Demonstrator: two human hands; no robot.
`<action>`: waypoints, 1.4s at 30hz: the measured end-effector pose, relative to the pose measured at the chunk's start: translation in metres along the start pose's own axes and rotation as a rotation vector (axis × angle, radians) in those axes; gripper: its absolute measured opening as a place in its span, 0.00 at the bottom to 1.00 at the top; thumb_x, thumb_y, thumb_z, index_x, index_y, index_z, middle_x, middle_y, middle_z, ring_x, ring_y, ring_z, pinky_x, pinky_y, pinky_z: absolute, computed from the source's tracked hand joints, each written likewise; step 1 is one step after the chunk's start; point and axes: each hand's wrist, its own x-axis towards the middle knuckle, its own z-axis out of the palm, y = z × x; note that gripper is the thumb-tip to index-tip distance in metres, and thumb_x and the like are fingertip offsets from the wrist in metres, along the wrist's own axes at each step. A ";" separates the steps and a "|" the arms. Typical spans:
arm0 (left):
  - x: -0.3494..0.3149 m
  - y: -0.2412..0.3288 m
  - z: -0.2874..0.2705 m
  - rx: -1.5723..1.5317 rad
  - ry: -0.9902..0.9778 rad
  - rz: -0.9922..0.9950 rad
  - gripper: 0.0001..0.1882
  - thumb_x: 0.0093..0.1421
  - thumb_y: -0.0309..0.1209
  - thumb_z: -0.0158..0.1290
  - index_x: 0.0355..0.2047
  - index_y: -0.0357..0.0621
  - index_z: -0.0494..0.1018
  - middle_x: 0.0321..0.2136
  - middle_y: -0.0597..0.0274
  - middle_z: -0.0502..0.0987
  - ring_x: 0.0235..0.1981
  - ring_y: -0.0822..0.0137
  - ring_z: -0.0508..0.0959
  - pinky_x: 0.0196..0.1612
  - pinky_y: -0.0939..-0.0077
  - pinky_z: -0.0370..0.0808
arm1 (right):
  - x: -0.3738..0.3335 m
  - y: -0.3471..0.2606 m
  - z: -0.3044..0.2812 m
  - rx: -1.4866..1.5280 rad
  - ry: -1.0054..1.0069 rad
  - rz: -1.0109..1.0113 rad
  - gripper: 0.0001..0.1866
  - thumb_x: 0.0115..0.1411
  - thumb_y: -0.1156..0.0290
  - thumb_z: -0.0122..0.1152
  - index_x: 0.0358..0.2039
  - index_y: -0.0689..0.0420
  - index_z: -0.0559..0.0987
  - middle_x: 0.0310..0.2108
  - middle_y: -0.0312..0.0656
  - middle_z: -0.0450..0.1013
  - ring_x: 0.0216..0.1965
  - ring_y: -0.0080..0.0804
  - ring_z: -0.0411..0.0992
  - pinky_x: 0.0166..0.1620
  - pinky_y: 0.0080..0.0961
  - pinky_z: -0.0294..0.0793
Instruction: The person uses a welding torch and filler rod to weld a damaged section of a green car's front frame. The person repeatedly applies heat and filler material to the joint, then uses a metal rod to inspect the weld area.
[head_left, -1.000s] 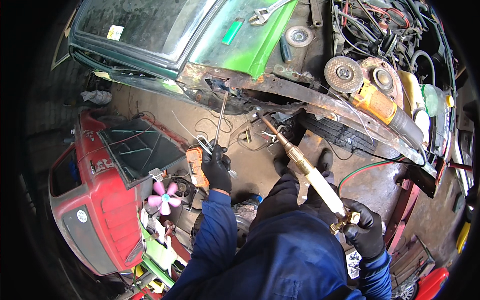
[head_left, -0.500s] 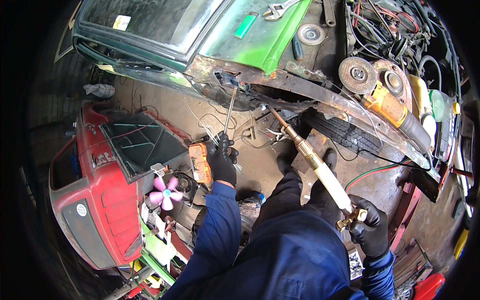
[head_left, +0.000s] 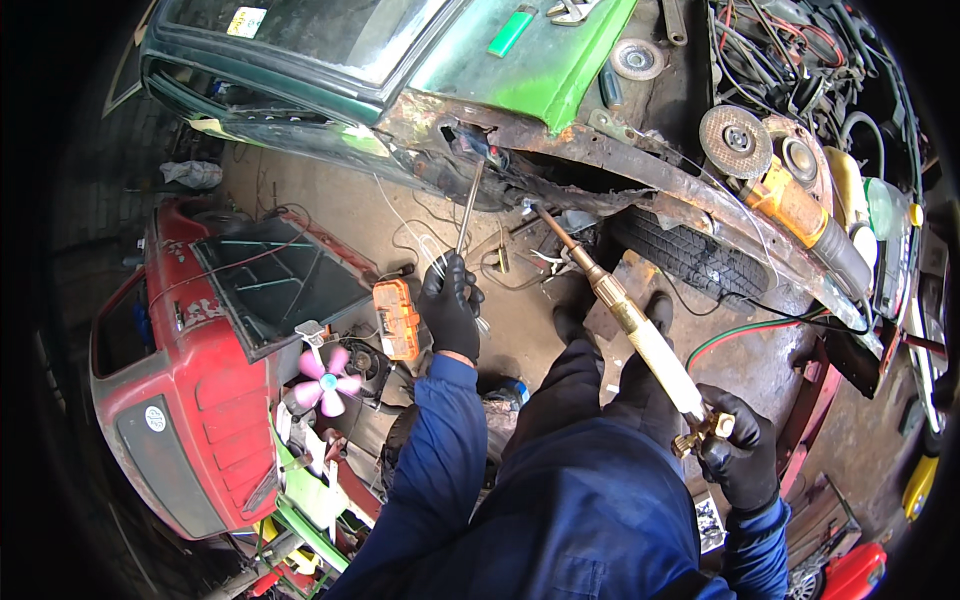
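The right hand point(head_left: 740, 450), in a black glove, was curled around the rear of the torch point(head_left: 655, 368), at the brass fittings point(head_left: 716, 428), while the left hand point(head_left: 450, 315), gloved alike, was closed on the lower part of a thin metal rod point(head_left: 470, 207). Some thin pale wires point(head_left: 430, 247) ran by the left hand; whether its fingers also gripped them could not be told. The torch was held up in front of the person's legs, over the floor point(head_left: 595, 465), and slanted ahead and leftward from the right hand to beneath the torn lower edge of the rusted car body point(head_left: 640, 172), left of the tyre point(head_left: 690, 260). The relation that mattered lay between the two far ends: the rod's end stood just left of the torch's tip, near the ragged hole point(head_left: 465, 138) by the corner of the green panel point(head_left: 560, 100), so the left hand was nearer to that tip and the right hand was at the opposite end. A small bright spot showed at the tip, too small to identify, and contact with the metal could not be judged. The torch pointed away from the person and to the left, its long axis a diagonal; the rod pointed away too, but leaned slightly right, so the two lines drew together toward the torn edge. An orange case point(head_left: 397, 322) was just left of the left hand.
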 end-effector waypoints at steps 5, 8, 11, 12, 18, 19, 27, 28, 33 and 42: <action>-0.002 0.001 0.000 0.003 -0.011 0.016 0.12 0.71 0.37 0.61 0.49 0.47 0.80 0.25 0.71 0.76 0.18 0.77 0.73 0.20 0.83 0.63 | -0.003 0.005 0.005 0.017 0.008 0.010 0.47 0.54 0.40 0.80 0.62 0.64 0.78 0.35 0.35 0.81 0.22 0.13 0.69 0.24 0.15 0.64; -0.003 0.002 -0.001 0.004 -0.007 0.008 0.12 0.71 0.37 0.61 0.49 0.47 0.80 0.25 0.70 0.77 0.18 0.77 0.74 0.20 0.83 0.63 | -0.004 0.009 0.008 0.036 0.023 0.003 0.48 0.53 0.39 0.81 0.62 0.64 0.78 0.36 0.35 0.81 0.24 0.13 0.70 0.25 0.14 0.65; -0.003 0.001 -0.002 -0.009 -0.021 0.010 0.12 0.71 0.37 0.61 0.50 0.47 0.80 0.26 0.70 0.78 0.18 0.77 0.74 0.20 0.83 0.62 | -0.004 0.011 0.009 0.053 0.003 0.012 0.49 0.53 0.38 0.81 0.62 0.65 0.78 0.38 0.36 0.82 0.26 0.14 0.72 0.26 0.14 0.66; -0.002 0.001 -0.002 -0.002 -0.023 0.007 0.12 0.71 0.37 0.61 0.50 0.47 0.79 0.26 0.69 0.78 0.18 0.77 0.74 0.20 0.83 0.62 | -0.003 0.012 0.009 0.070 -0.016 0.023 0.47 0.54 0.42 0.81 0.62 0.65 0.78 0.39 0.36 0.82 0.30 0.15 0.73 0.30 0.16 0.69; 0.000 -0.006 -0.004 0.085 -0.033 0.042 0.13 0.72 0.37 0.59 0.52 0.46 0.78 0.27 0.68 0.78 0.18 0.76 0.74 0.20 0.83 0.62 | 0.007 0.024 0.012 0.173 -0.068 0.004 0.35 0.56 0.64 0.81 0.61 0.66 0.78 0.45 0.39 0.83 0.43 0.23 0.79 0.47 0.24 0.79; 0.000 -0.007 -0.005 0.115 -0.041 0.062 0.13 0.72 0.37 0.59 0.52 0.46 0.78 0.27 0.68 0.78 0.18 0.76 0.74 0.20 0.83 0.63 | 0.009 0.025 0.009 0.122 -0.097 0.024 0.34 0.56 0.64 0.81 0.59 0.67 0.78 0.44 0.39 0.83 0.43 0.24 0.80 0.49 0.25 0.80; 0.001 -0.019 0.000 0.178 0.029 0.130 0.12 0.73 0.37 0.58 0.51 0.45 0.78 0.30 0.65 0.82 0.18 0.76 0.76 0.19 0.82 0.63 | 0.042 0.052 -0.015 0.042 -0.187 -0.068 0.45 0.53 0.50 0.83 0.62 0.68 0.76 0.47 0.45 0.83 0.47 0.30 0.82 0.53 0.30 0.80; 0.000 -0.021 0.001 0.196 0.054 0.138 0.12 0.73 0.37 0.58 0.50 0.45 0.78 0.30 0.64 0.82 0.18 0.76 0.76 0.19 0.82 0.64 | 0.048 0.053 -0.022 0.053 -0.204 -0.054 0.48 0.51 0.46 0.83 0.63 0.68 0.76 0.47 0.44 0.83 0.46 0.29 0.81 0.52 0.30 0.80; -0.003 -0.032 0.011 0.183 0.087 0.253 0.12 0.74 0.38 0.56 0.49 0.44 0.79 0.29 0.65 0.81 0.18 0.77 0.75 0.18 0.83 0.63 | 0.073 0.058 -0.051 0.098 -0.267 -0.022 0.52 0.50 0.41 0.82 0.64 0.68 0.76 0.47 0.44 0.83 0.45 0.28 0.81 0.52 0.29 0.80; -0.003 -0.031 0.014 0.289 0.095 0.277 0.15 0.76 0.40 0.55 0.46 0.41 0.81 0.25 0.70 0.76 0.17 0.79 0.72 0.17 0.84 0.63 | 0.098 0.063 -0.082 0.082 -0.374 -0.070 0.39 0.55 0.66 0.83 0.63 0.69 0.75 0.48 0.48 0.83 0.48 0.34 0.83 0.55 0.33 0.82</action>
